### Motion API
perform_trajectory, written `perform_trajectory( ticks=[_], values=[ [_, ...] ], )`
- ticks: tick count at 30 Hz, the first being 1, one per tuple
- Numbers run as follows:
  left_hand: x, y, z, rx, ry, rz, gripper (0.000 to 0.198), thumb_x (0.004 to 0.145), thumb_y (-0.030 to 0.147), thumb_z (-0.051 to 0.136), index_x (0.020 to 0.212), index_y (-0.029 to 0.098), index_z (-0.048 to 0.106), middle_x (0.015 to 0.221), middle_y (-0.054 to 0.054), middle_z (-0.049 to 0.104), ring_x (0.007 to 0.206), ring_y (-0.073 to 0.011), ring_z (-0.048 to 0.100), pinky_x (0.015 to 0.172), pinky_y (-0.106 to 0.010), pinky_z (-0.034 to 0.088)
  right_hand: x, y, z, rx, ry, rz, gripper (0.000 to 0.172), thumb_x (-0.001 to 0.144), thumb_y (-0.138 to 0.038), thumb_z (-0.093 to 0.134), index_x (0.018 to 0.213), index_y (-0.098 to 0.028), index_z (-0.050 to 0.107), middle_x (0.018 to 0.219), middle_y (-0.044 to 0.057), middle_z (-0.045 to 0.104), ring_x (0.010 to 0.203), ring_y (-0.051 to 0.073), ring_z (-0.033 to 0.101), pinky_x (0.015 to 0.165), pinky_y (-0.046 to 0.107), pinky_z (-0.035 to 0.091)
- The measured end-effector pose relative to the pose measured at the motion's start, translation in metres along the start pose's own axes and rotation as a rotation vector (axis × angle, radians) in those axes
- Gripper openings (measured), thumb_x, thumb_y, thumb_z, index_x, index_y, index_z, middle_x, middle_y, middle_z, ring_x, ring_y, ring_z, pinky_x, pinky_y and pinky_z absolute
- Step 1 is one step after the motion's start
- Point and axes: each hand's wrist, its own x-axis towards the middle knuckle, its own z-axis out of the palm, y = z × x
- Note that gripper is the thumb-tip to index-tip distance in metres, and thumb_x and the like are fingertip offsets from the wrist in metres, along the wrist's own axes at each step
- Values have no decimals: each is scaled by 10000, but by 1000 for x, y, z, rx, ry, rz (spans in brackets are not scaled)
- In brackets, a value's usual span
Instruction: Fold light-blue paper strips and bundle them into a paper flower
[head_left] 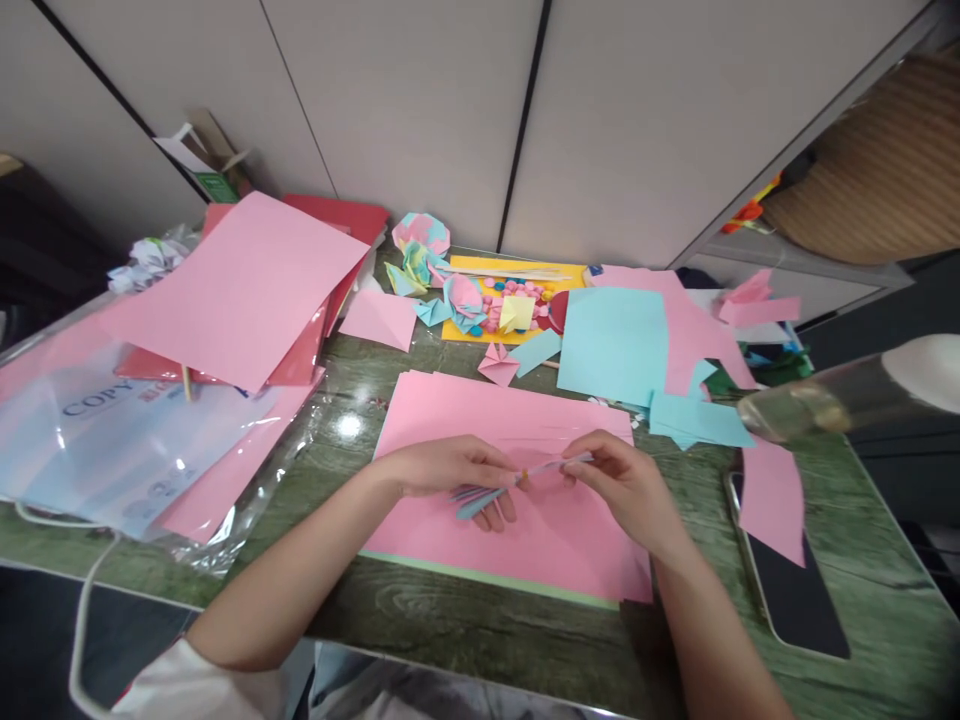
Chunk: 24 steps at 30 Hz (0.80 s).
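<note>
My left hand [454, 468] is closed on one half of a bundle of narrow folded paper strips [480, 502], blue and pink, its thumb on top near the middle. A small yellowish band [523, 474] sits at the bundle's middle. My right hand [621, 482] pinches the bundle's other end between thumb and fingertips. Both hands hold it just above a stack of pink paper sheets [540, 560]; a green sheet shows along the stack's lower edge. Part of the bundle is hidden by my left fingers.
At the left lie a pink sheet [247, 290], red folders [337, 218] and a plastic paper packet [97, 440]. Behind are paper flowers [420, 232] and a yellow sheet [459, 330] bearing pink pieces. At the right are blue paper [611, 345], a dark tablet-like device [806, 610] and a blurred lamp-like object [847, 395].
</note>
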Motion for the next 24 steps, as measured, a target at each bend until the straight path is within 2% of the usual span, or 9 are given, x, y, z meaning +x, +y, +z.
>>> perform_trajectory(
  ticks=[6, 8, 10, 13, 16, 19, 24],
  values=[
    [-12, 11, -1, 164, 86, 6, 341, 829, 418, 395, 955, 159, 579, 653, 17, 480, 477, -57, 433, 490, -214, 341, 2, 5, -8, -44, 42, -62, 104, 755, -288, 583, 798, -197, 558, 661, -3, 577, 607, 125, 564, 582, 250, 452],
    [-11, 9, -3, 168, 138, 9, 346, 827, 414, 390, 937, 156, 592, 622, 33, 407, 452, -47, 357, 453, -210, 278, 3, 7, -9, -131, 61, -102, 135, 747, -314, 587, 817, -200, 568, 740, 22, 601, 692, 152, 579, 629, 277, 462],
    [-8, 7, -4, 137, 178, 12, 331, 810, 409, 423, 899, 145, 601, 600, 44, 332, 450, -44, 273, 429, -209, 207, 4, 8, -9, -258, 99, -185, 167, 727, -331, 606, 840, -210, 587, 887, 51, 613, 844, 187, 568, 735, 324, 454],
    [-5, 4, -6, 95, 173, 2, 322, 788, 414, 462, 885, 141, 600, 571, 58, 236, 463, -50, 186, 430, -218, 129, 4, 9, -3, -460, 126, -333, 183, 713, -334, 627, 870, -240, 613, 1007, 52, 605, 976, 212, 510, 851, 386, 395],
    [-1, 4, -7, 52, 131, -39, 328, 761, 428, 500, 884, 139, 592, 570, 63, 210, 465, -49, 161, 438, -227, 102, 3, 8, 6, -585, 89, -407, 142, 736, -329, 609, 860, -265, 635, 914, 30, 644, 917, 206, 502, 834, 394, 368],
    [3, 4, -8, -5, 101, -82, 355, 740, 443, 524, 914, 137, 577, 564, 70, 198, 456, -46, 151, 439, -229, 88, 3, 8, 13, -658, 54, -403, 111, 762, -330, 579, 825, -271, 649, 823, 8, 664, 860, 196, 491, 815, 390, 327],
    [12, -2, -10, -78, 140, -90, 408, 720, 444, 552, 1026, 176, 528, 555, 80, 172, 459, -48, 141, 449, -223, 93, 4, 8, 17, -781, 104, -399, 116, 789, -327, 551, 821, -276, 650, 804, -21, 674, 869, 178, 480, 860, 394, 230]
  ],
)
